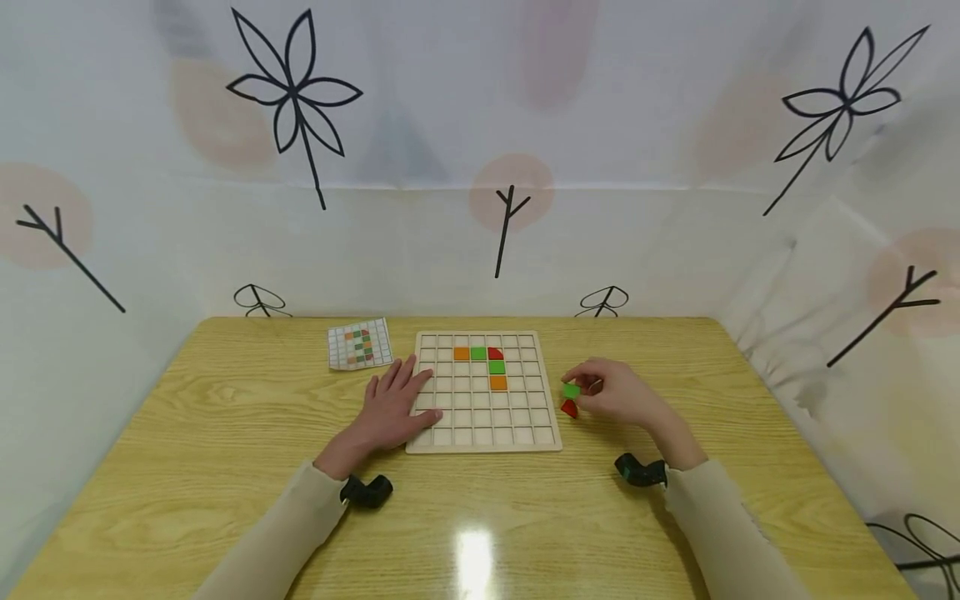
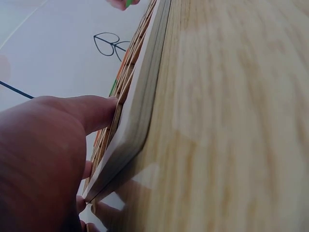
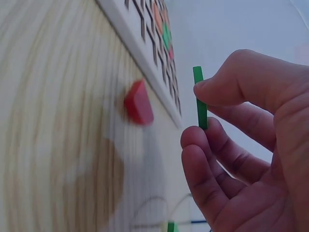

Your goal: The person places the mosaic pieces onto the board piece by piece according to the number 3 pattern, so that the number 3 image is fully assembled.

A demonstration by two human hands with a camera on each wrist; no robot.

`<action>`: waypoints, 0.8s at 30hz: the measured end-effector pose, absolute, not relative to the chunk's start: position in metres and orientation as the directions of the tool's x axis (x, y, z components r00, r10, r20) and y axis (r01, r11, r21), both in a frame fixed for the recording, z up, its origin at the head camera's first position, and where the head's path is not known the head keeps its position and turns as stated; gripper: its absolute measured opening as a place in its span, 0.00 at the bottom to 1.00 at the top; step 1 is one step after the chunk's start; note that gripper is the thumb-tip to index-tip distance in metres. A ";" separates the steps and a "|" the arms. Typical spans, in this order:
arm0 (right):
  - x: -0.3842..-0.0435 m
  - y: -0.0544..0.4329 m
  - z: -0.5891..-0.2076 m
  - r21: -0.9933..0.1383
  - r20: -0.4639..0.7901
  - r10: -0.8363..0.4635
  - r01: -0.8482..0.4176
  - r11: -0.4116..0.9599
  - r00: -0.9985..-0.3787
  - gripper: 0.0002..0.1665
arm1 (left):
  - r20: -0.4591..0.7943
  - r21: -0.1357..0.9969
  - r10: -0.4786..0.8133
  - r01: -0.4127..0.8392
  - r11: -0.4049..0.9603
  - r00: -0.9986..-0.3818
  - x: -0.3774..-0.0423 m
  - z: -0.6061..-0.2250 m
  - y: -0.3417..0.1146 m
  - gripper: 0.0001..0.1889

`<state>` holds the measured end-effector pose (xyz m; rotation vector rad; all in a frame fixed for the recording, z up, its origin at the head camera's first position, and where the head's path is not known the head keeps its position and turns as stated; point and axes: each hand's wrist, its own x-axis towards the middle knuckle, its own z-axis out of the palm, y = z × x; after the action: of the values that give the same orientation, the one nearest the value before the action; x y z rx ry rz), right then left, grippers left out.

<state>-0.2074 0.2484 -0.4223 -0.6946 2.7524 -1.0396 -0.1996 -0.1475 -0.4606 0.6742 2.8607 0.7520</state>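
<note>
right hand (image 1: 618, 396) pinches green tile (image 1: 572, 390) between thumb and fingers, just outside right edge of board (image 1: 486, 451), gap visible. tile edge-on in right wrist view, long axis near vertical there. red piece (image 1: 569, 409) close by. left hand (image 1: 390, 410) unclenched, fingers spread over board's left edge.

You have a wooden table (image 1: 525, 492) across the lower frame, light glaring off it at bottom centre. Behind it, your pale cloth (image 1: 420, 250) carries a black flower (image 1: 292, 90) upper left, another flower (image 1: 846, 103) upper right, and a twig (image 1: 507, 218) on a pinkish blob (image 1: 528, 179) mid-frame.
</note>
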 end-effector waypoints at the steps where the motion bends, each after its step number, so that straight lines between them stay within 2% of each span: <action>1: -0.209 0.245 -0.423 -0.653 0.049 -0.461 -0.378 0.656 -0.886 0.17 | 0.007 0.491 0.445 0.391 0.779 -0.896 -0.200 -0.461 -0.147 0.37; 24: -0.234 0.164 -0.431 -0.693 0.046 -0.427 -0.336 0.638 -0.903 0.15 | 0.017 0.497 0.448 0.397 0.771 -0.894 -0.198 -0.459 -0.146 0.37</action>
<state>-0.2341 0.1636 -0.4310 -0.6395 2.7307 -1.1174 -0.1982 -0.1462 -0.4589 0.6841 2.8599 0.7682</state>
